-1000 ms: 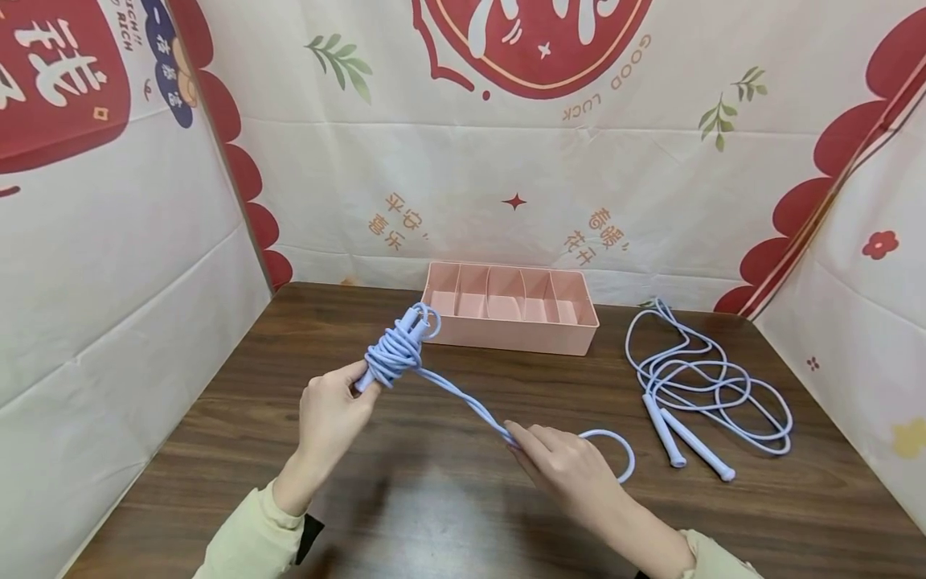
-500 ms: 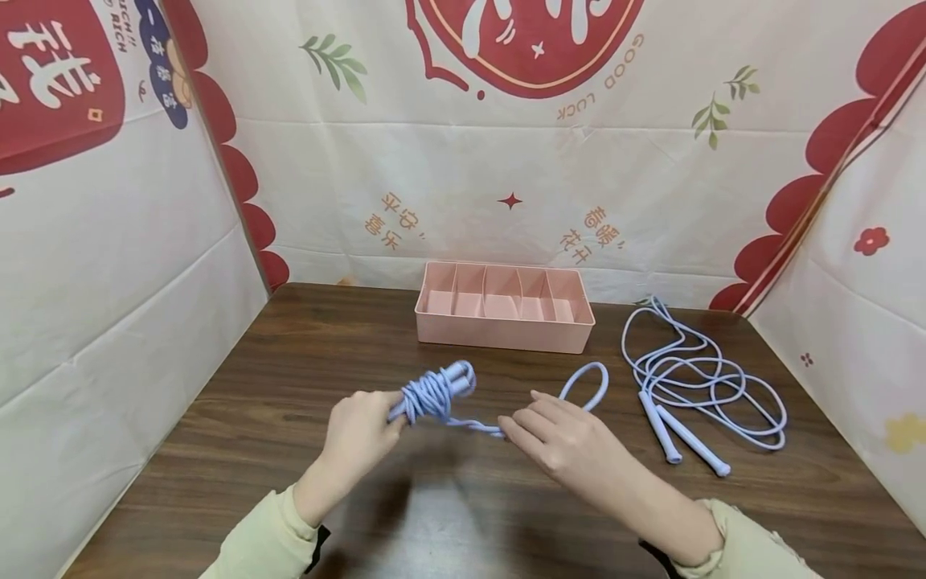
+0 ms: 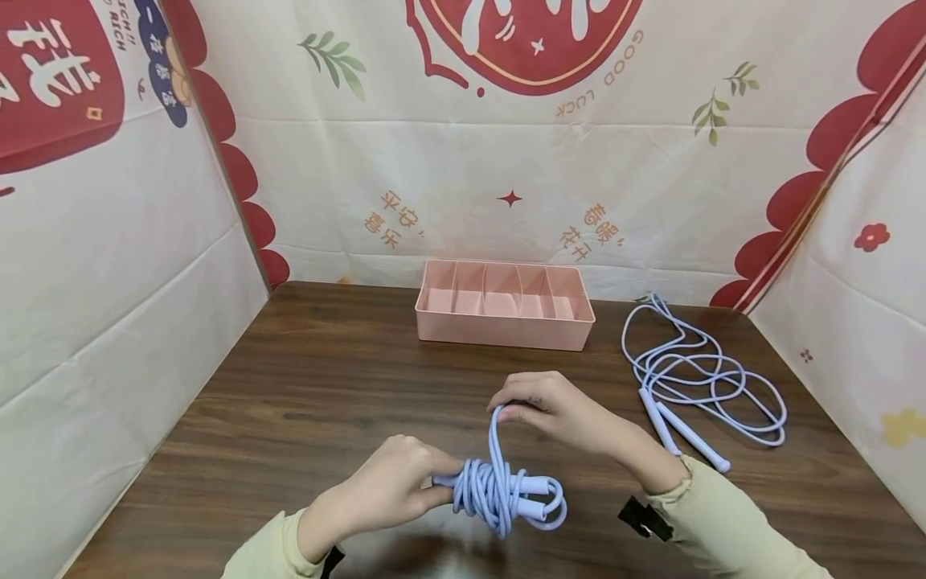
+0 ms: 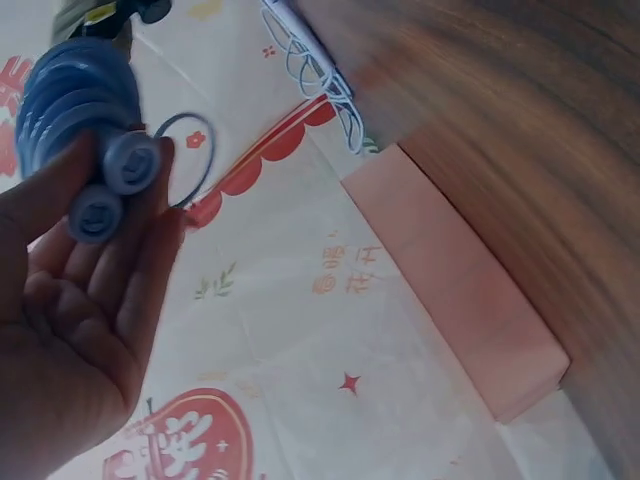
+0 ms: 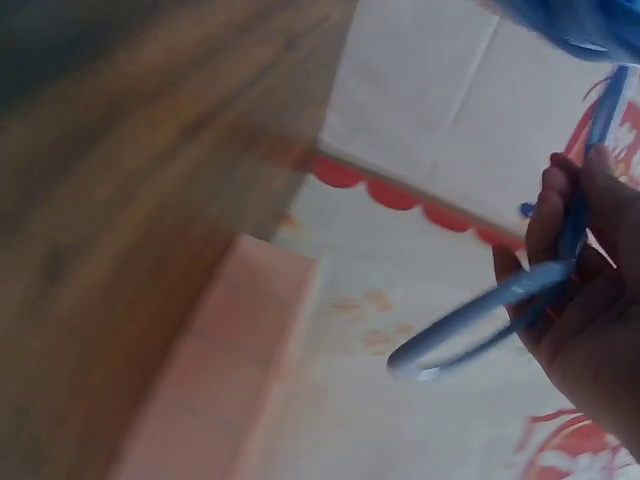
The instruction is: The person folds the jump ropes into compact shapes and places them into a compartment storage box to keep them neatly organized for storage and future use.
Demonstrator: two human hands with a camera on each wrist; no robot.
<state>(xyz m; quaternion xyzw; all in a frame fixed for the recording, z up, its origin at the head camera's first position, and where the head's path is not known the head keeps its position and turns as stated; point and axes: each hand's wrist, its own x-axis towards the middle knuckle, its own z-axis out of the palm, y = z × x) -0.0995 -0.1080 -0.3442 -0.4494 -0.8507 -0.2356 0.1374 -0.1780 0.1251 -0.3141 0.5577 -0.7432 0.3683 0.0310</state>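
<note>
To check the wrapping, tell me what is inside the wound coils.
Two handles: their ends show either side of the coils. Their middles are covered, so unseen.

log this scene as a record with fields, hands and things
surface: dark brown wood-grain table
left hand: grips handle ends of a wound light blue jump rope
right hand: pinches that rope's unwound length
at right: loosely looped light blue jump rope
near far edge: pink rectangular plastic-looking divided box
</note>
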